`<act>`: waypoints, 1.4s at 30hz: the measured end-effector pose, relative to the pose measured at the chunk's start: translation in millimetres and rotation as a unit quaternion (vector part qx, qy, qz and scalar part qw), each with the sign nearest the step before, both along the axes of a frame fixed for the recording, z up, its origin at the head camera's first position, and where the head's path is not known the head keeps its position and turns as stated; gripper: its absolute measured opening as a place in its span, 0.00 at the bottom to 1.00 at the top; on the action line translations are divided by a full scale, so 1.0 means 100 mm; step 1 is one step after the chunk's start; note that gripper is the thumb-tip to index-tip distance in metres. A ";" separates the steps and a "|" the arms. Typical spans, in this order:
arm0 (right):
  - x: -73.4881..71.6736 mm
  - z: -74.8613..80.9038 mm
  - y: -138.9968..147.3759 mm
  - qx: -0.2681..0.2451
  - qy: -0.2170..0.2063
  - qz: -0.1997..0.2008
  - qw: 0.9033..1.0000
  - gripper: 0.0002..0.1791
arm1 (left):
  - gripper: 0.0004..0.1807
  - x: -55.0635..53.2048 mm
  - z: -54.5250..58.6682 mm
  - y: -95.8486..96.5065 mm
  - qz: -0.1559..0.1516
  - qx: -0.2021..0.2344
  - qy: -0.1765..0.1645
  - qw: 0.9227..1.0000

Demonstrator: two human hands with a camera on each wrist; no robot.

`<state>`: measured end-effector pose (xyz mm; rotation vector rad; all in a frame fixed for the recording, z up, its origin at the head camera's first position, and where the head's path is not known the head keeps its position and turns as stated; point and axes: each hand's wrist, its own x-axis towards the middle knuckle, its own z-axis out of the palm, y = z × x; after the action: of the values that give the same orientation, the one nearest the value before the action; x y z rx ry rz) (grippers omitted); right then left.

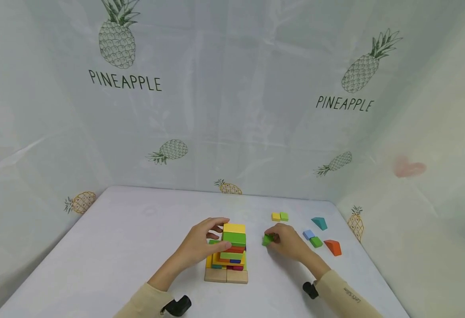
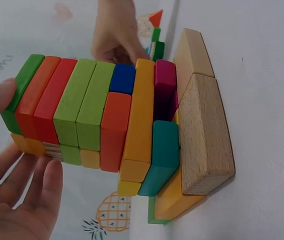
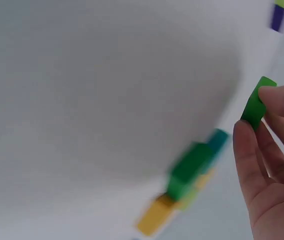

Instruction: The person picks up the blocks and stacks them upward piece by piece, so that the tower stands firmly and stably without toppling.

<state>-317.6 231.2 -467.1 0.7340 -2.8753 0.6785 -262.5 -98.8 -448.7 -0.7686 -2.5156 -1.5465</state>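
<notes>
A tower of colourful wooden blocks [image 1: 233,255] stands on the table, with a yellow block [image 1: 234,228] at its top and plain wood blocks [image 1: 215,275] along its front foot. My left hand [image 1: 196,242] grips the upper part of the tower from the left. Its thumb lies against a green block [image 2: 28,90] near the top, and the other fingers reach round the far side, partly hidden. To the right of the tower, my right hand [image 1: 290,243] pinches a small green block [image 3: 257,104] between thumb and fingers. That block is apart from the tower.
Beyond my right hand lie a yellow block [image 1: 276,217] and a light green one [image 1: 283,216]. Farther right are a teal wedge [image 1: 320,223], a light blue block [image 1: 308,234], a green block [image 1: 316,242] and an orange-red wedge [image 1: 333,247]. A pineapple-print curtain [image 1: 236,110] hangs behind the table.
</notes>
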 end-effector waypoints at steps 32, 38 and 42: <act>0.35 0.79 -0.73 -0.138 0.000 0.136 0.981 0.16 | 0.34 0.04 -0.07 0.03 0.031 0.038 0.001 0.999; 0.34 0.76 -0.79 -0.140 -0.001 0.134 0.981 0.16 | 0.36 0.04 -0.08 0.03 0.032 0.032 0.011 0.999; 0.33 0.75 -0.83 -0.144 -0.004 0.129 0.981 0.16 | 0.37 0.04 -0.08 0.04 0.029 0.035 0.016 0.999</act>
<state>-284.5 147.9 -392.3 1.0669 -2.6262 1.1012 -258.6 -94.6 -456.3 -0.6984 -2.4249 -1.5813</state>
